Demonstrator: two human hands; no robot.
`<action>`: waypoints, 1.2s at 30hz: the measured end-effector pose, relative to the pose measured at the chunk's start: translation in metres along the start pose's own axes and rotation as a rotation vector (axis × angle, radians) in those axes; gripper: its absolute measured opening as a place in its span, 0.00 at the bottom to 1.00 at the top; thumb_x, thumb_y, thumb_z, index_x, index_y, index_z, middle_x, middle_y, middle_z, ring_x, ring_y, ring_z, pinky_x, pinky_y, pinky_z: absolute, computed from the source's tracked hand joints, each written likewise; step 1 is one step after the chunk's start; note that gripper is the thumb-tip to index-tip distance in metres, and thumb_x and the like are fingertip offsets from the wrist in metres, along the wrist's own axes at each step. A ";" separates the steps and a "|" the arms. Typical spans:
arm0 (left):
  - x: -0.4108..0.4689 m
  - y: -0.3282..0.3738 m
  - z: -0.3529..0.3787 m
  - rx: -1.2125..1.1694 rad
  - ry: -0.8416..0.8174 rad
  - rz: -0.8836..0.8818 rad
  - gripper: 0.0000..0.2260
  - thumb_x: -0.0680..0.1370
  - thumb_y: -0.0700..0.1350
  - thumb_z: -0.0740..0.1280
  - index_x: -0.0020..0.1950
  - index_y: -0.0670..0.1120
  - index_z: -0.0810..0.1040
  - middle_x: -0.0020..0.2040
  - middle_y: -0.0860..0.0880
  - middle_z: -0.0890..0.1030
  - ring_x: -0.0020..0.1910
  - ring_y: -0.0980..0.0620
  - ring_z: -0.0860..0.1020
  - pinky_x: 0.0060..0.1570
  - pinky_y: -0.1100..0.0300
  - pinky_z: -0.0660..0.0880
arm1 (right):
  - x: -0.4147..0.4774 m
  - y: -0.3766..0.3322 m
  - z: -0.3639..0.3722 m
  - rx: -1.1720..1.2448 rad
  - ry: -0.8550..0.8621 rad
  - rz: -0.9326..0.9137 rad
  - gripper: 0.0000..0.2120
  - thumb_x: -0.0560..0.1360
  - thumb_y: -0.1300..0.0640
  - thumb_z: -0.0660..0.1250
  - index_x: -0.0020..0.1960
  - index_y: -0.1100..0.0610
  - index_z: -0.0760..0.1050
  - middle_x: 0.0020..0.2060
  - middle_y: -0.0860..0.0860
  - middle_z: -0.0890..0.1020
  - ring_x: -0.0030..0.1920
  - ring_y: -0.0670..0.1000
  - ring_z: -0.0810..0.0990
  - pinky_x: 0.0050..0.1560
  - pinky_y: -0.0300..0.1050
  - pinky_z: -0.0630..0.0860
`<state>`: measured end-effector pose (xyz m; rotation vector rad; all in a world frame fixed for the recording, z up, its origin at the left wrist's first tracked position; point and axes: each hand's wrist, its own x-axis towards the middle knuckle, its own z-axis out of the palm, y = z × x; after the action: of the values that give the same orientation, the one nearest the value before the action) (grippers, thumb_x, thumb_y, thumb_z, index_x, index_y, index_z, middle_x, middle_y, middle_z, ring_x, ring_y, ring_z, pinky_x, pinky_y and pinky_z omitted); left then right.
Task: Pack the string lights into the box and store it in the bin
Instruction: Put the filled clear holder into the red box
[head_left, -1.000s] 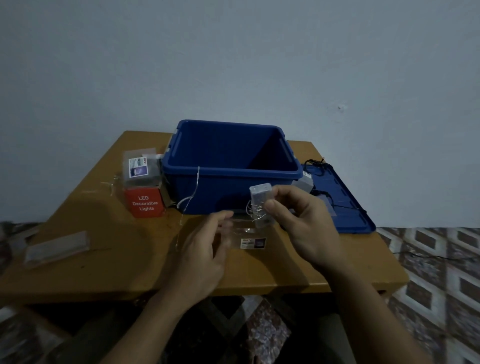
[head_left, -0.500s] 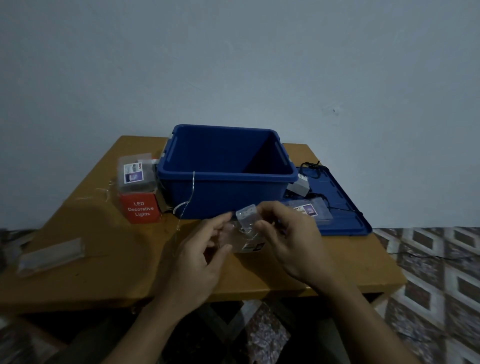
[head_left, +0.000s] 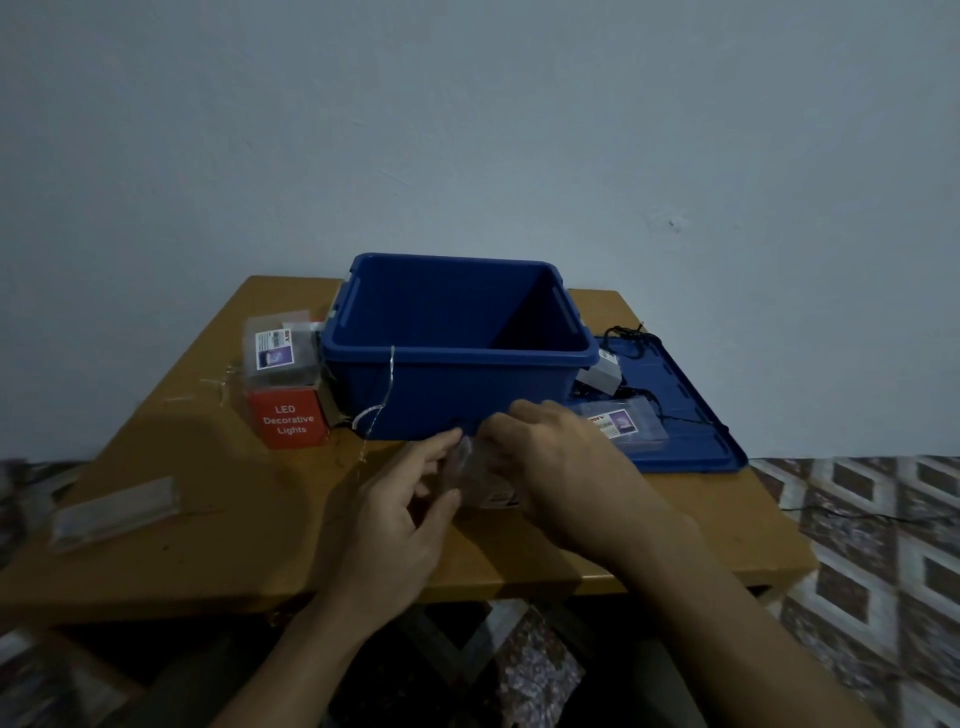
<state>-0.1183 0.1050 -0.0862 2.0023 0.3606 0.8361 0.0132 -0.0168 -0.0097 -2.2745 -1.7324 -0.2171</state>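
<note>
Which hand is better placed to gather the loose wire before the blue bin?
Probably the left hand: the wire trails on its side; the right hand is farther, beyond the clear box.

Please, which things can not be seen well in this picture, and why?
Head view:
The small clear plastic box: the left hand and right hand cover most of it.
Floor of the deep blue plastic bin: its near wall hides it.
Label print on the clear flat packet: too small, dim.

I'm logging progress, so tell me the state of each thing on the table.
Bin: open, lid off.
Lid: flat on table, right of bin.
Clear box: gripped by left hand and right hand.
Wire: loose, hanging at bin's front.
Red box: upright, clear pack on top.
</note>
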 end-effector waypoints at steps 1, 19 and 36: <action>0.000 0.001 0.000 0.018 -0.013 -0.005 0.26 0.78 0.37 0.70 0.67 0.63 0.70 0.61 0.69 0.76 0.60 0.64 0.76 0.53 0.71 0.74 | 0.000 0.000 0.001 0.009 -0.004 -0.002 0.14 0.80 0.51 0.65 0.65 0.48 0.72 0.58 0.46 0.70 0.55 0.46 0.71 0.53 0.39 0.71; 0.000 0.012 0.000 0.184 -0.066 0.049 0.06 0.80 0.42 0.68 0.53 0.53 0.78 0.51 0.61 0.78 0.55 0.63 0.76 0.49 0.73 0.72 | -0.032 0.020 0.016 0.388 -0.021 0.167 0.16 0.78 0.49 0.66 0.65 0.45 0.74 0.60 0.38 0.70 0.61 0.38 0.67 0.63 0.37 0.68; 0.005 0.016 0.005 -0.046 -0.077 0.006 0.11 0.78 0.53 0.64 0.41 0.47 0.75 0.37 0.51 0.77 0.39 0.49 0.76 0.37 0.67 0.70 | -0.026 0.003 0.045 0.232 0.234 0.217 0.15 0.77 0.39 0.57 0.44 0.46 0.76 0.38 0.39 0.68 0.46 0.45 0.64 0.44 0.36 0.63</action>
<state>-0.1125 0.0956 -0.0721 1.9874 0.2896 0.7623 0.0073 -0.0278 -0.0606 -2.1489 -1.3122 -0.2149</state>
